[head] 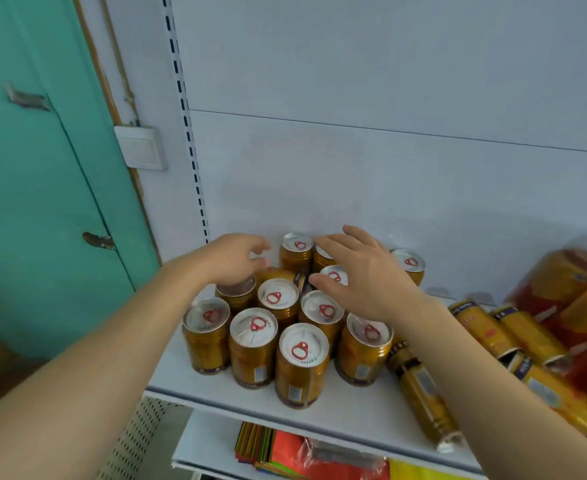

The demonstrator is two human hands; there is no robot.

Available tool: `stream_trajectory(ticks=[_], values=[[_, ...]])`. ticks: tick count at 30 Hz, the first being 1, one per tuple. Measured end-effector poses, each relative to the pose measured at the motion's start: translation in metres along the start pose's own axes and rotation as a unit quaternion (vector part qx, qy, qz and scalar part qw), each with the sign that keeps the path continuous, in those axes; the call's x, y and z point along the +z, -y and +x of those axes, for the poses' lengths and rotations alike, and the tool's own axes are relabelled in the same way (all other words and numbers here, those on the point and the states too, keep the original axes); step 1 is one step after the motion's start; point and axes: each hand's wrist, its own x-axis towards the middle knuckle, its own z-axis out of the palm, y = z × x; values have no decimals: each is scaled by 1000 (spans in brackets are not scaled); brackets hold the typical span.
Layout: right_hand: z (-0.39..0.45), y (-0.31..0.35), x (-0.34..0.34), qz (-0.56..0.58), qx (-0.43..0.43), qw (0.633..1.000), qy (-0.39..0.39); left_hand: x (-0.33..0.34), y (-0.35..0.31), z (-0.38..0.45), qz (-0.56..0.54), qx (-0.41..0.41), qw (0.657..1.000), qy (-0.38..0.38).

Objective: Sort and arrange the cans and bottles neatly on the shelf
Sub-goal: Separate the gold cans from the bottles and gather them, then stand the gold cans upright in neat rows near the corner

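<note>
In the head view, both bare forearms are extended from the lower corners of the frame toward the centre, over a white shelf (347, 407). The left hand (231, 259) is held palm down with the fingers curled, draped over the top of a gold can (235, 294) at the left rear of the group; whether that can is actually gripped cannot be told. The right hand (358, 271) is spread flat, fingers apart and pointing toward the upper left, hovering over the rear cans with nothing clasped in it. A cluster of upright gold cans (300, 362) with silver lids and red pull rings is seen at the centre of the frame, packed close together on the shelf. Further gold cans lying on their sides (420, 393) are found toward the lower right, beside the standing ones. A teal door (43, 202) fills the left of the frame, and colourful packets (261, 448) are visible on the lower shelf at the bottom.
</note>
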Motion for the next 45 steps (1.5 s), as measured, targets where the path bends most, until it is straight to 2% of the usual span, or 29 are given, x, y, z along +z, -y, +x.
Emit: stream_trajectory(ticks=[6,11,14,19,24,33,38,42,45], values=[[16,-1,5,11,-1,1000,7,-11,12,32,42,11,992,123],[22,-3,10,22,26,999,3,-12,5,55,86,17,967,240],[21,-5,12,25,42,999,-9,-5,3,62,91,40,961,259],[18,-3,12,27,69,997,-15,-12,12,63,43,94,970,220],[14,3,8,39,94,995,-24,-24,19,63,-47,120,985,117],[4,0,11,21,124,992,-12,3,32,58,-8,181,983,-13],[-1,2,15,-15,150,988,5,10,35,62,22,195,980,-27],[-13,7,13,-23,162,987,14,6,33,60,-9,174,984,-23],[-26,7,12,-16,171,985,20,-2,19,43,13,193,979,-67]])
